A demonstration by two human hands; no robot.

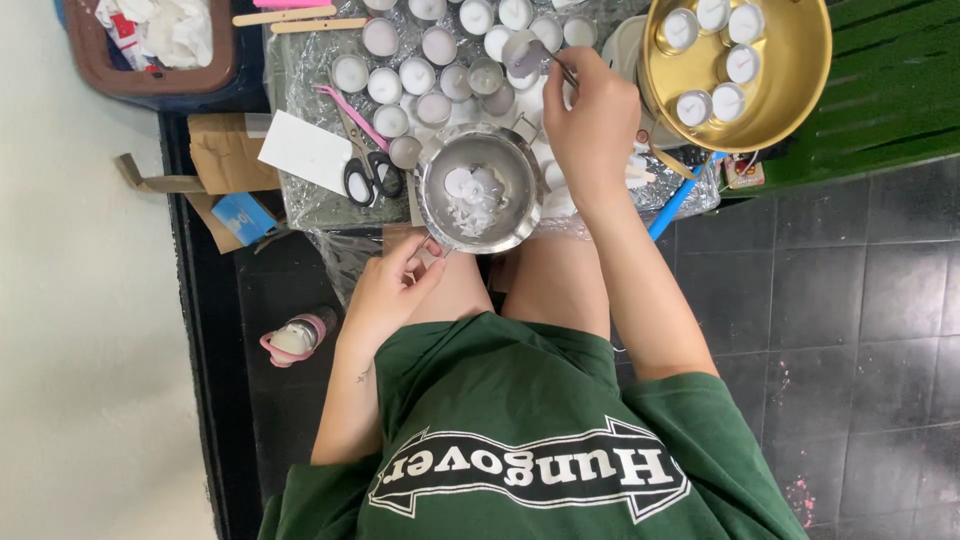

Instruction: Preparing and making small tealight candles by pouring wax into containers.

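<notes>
A small steel pot with pieces of white wax in it rests by my knees at the near edge of a foil-covered surface. My left hand pinches the pot's short handle at its near rim. My right hand reaches past the pot and holds a thin metal spoon, whose bowl hangs over several round tealight cups filled with white wax. What the spoon carries is unclear.
A gold bowl holding several tealights sits at the far right. Scissors, a white card and wooden sticks lie left of the pot. A brown bin, cardboard scraps, a blue box and a pink bottle stand at the left.
</notes>
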